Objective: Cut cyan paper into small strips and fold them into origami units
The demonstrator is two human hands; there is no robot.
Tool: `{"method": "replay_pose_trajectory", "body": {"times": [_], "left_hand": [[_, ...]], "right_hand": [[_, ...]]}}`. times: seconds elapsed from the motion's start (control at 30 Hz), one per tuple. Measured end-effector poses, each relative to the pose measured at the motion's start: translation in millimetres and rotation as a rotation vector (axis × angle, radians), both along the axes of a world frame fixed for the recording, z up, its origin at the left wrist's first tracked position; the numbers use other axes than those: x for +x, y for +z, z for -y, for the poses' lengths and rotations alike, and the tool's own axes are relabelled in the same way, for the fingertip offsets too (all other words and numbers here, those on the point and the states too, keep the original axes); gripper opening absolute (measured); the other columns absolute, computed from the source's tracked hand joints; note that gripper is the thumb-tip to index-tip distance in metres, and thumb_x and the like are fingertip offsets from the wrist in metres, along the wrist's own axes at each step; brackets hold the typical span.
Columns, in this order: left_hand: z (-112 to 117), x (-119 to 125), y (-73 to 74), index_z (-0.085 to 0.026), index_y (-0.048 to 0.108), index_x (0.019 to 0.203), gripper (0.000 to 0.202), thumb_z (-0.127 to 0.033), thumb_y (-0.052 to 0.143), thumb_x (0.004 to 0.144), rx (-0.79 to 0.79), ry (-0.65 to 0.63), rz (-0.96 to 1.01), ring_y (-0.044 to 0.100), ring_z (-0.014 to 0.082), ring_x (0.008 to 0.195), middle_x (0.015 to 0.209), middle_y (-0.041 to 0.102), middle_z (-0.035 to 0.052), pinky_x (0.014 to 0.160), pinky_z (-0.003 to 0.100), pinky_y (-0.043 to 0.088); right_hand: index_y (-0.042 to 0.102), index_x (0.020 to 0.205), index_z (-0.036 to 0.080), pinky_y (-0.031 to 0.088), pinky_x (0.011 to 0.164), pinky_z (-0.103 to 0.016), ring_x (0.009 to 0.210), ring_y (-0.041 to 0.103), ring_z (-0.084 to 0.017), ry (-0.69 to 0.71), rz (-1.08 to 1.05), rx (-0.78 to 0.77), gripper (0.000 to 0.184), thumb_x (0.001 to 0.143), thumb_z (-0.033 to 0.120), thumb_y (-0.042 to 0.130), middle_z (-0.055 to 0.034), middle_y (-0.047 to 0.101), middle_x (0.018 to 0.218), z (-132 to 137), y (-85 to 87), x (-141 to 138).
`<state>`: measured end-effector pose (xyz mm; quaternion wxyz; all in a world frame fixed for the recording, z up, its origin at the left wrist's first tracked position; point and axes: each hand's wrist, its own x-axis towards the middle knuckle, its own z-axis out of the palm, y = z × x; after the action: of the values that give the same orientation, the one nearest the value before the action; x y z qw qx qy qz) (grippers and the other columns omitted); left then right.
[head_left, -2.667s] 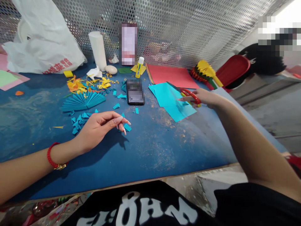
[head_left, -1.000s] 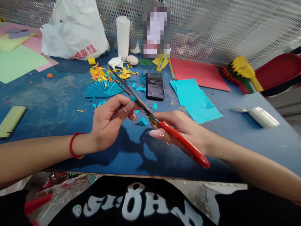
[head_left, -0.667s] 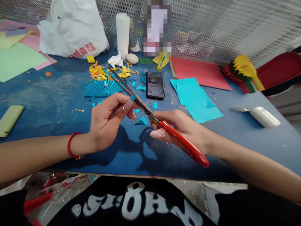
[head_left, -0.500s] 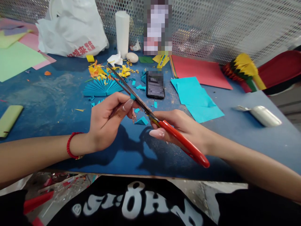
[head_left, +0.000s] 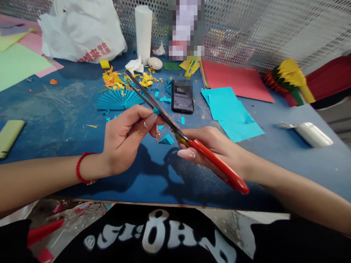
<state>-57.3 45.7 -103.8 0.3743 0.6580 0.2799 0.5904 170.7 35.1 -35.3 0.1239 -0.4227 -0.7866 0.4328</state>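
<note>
My right hand (head_left: 211,149) grips red-handled scissors (head_left: 219,166), whose long blades point up and to the left. Between the thumb and forefinger of my left hand (head_left: 128,138) is a small piece of blue paper (head_left: 156,110), mostly hidden by the fingers and set against the blades. Beyond my left hand lies a pleated blue paper fan (head_left: 119,99). Small blue paper scraps (head_left: 167,139) are scattered on the table under and past the blades.
Yellow and orange paper clippings (head_left: 115,80) lie near a white roll (head_left: 143,34) and a white bag (head_left: 82,34). A phone (head_left: 182,96), blue sheets (head_left: 233,113), red paper (head_left: 237,80) and a white case (head_left: 314,134) occupy the right. A green block (head_left: 11,137) sits left.
The view has shifted slightly. The scissors remain in my right hand and the blue paper piece in my left, with almost the same pose.
</note>
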Motion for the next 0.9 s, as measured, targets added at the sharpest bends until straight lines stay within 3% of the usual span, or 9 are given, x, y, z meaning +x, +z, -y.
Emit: {"method": "replay_pose_trajectory", "body": {"times": [0.43,0.9], "left_hand": [[-0.7,1.1,1.9,-0.029,0.080,0.097,0.015,-0.036,0.071,0.107,-0.019,-0.071,0.041,0.067,0.0118,0.065,0.078,0.072,-0.0020,0.058,0.024,0.059],[-4.7,-0.4,-1.9,-0.029,0.081,0.099,0.013,-0.036,0.073,0.106,-0.041,-0.090,0.052,0.068,0.0135,0.067,0.083,0.073,0.0002,0.062,0.028,0.060]], "right_hand": [[0.047,0.070,0.021,0.020,0.052,-0.029,0.057,0.025,-0.009,0.014,0.007,0.054,0.069,0.097,0.084,0.051,0.0059,0.037,0.060,2.2,-9.8,18.2],[0.042,0.063,0.022,0.019,0.050,-0.030,0.055,0.023,-0.010,-0.038,0.022,0.065,0.072,0.093,0.085,0.058,0.0054,0.032,0.055,0.4,-5.0,19.0]]}}
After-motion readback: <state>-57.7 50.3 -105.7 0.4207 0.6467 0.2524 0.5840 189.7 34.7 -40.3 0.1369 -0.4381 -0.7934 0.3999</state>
